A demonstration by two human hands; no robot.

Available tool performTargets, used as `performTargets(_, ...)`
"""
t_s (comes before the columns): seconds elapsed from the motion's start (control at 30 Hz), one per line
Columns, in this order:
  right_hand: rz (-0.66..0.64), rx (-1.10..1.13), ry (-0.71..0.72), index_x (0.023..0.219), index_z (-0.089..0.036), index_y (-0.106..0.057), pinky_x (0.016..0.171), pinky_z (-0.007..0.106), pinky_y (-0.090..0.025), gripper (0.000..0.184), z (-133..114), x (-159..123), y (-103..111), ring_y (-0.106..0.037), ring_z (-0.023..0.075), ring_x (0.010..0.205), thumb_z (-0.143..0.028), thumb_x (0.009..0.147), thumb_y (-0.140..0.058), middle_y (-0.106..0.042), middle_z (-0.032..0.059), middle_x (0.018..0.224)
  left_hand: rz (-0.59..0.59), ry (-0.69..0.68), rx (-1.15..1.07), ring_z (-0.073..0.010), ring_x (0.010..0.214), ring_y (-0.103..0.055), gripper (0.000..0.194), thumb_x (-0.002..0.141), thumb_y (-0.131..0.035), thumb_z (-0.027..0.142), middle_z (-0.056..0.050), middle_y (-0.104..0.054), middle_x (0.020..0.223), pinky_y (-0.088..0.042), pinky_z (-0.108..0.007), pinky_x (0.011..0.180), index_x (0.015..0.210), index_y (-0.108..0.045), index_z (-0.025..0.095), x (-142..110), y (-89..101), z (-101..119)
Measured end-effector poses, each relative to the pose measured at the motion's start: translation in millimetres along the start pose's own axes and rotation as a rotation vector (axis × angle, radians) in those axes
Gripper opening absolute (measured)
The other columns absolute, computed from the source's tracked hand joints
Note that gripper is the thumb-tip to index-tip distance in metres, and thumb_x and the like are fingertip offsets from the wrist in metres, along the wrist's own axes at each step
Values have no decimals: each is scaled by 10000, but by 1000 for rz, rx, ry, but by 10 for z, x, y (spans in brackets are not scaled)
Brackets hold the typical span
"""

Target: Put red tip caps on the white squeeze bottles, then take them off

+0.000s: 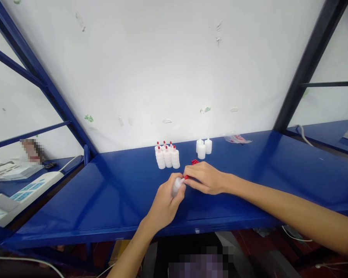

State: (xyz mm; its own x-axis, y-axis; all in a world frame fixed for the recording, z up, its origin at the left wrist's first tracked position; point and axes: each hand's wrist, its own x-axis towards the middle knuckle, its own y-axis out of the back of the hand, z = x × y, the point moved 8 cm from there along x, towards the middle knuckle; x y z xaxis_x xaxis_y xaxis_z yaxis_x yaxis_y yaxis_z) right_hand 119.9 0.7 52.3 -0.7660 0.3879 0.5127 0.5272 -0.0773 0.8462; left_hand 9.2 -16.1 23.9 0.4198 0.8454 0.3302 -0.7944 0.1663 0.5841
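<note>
- Blue table (118, 197) met white wall (174, 69).
- Left hand (165, 199) gripped a white bottle (176, 187); right hand (204, 177) pinched a red cap (186, 177) at its nozzle.
- Spare caps (195, 162) lay at one o'clock, uncapped bottles (201, 151) beyond; capped bottles (167, 158) stood at eleven.

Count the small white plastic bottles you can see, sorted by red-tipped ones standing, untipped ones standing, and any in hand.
White plastic bottles with red tips, standing together: 6
White plastic bottles without red tips, standing apart from those: 3
White plastic bottle in the left hand: 1
Total bottles in view: 10
</note>
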Motion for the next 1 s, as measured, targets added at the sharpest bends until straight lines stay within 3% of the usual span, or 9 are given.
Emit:
performTargets(0.2,-59,116,44,804,-205,-439,607,277,-318,280,-170,27,-75,-390,133,618,-339,1023,-329,-504,6,747,-32,-40,128,-129,670,-468,167,994,-410,336,29,-564,795,-370,-249,672,1033,-517,214,-122,12,64)
performTargets(0.37,-119,389,-71,731,-213,-366,577,262,-291,330,-67,26,-210,-360,112,581,-373,1018,-334,-415,-34,667,17,-78,408,-154,740,-545,154,968,-403,281,0,-616,876,-393,-266,687,969,-544,221,-131,-1,80)
performTargets(0.53,-119,581,-215,675,-197,-390,570,259,-293,430,91,24,-306,-330,104,575,-448,1016,-311,-357,-46,622,120,-98,688,-178,801,-602,232,958,-419,283,-14,-629,914,-408,-274,669,1132,-570,248,-127,-10,55)
performTargets(0.63,-114,561,-258,672,-199,-381,563,256,-290,436,146,13,-310,-317,104,569,-470,1010,-328,-337,-52,614,133,-76,741,-177,797,-614,244,975,-405,296,-12,-629,913,-403,-270,643,1157,-563,257,-124,-12,29)
performTargets(0.8,-122,283,-175,833,-202,-432,629,272,-325,275,99,16,-235,-430,129,654,-385,1021,-349,-506,-7,768,83,-22,674,-182,843,-632,216,998,-391,328,-13,-654,971,-425,-274,685,1130,-542,247,-105,2,1)
performTargets(0.9,-114,215,-124,800,-212,-385,631,284,-323,279,32,26,-226,-412,139,650,-356,1027,-310,-482,-3,751,47,-26,620,-175,842,-628,227,1012,-361,338,-14,-653,967,-438,-271,706,1102,-544,238,-100,10,22)
performTargets(1.0,-95,277,-169,732,-220,-328,596,280,-298,331,61,27,-231,-369,126,583,-358,1029,-280,-415,-31,654,1,-42,672,-173,822,-624,261,1004,-363,308,-16,-631,949,-439,-263,684,1179,-553,266,-118,-3,31)
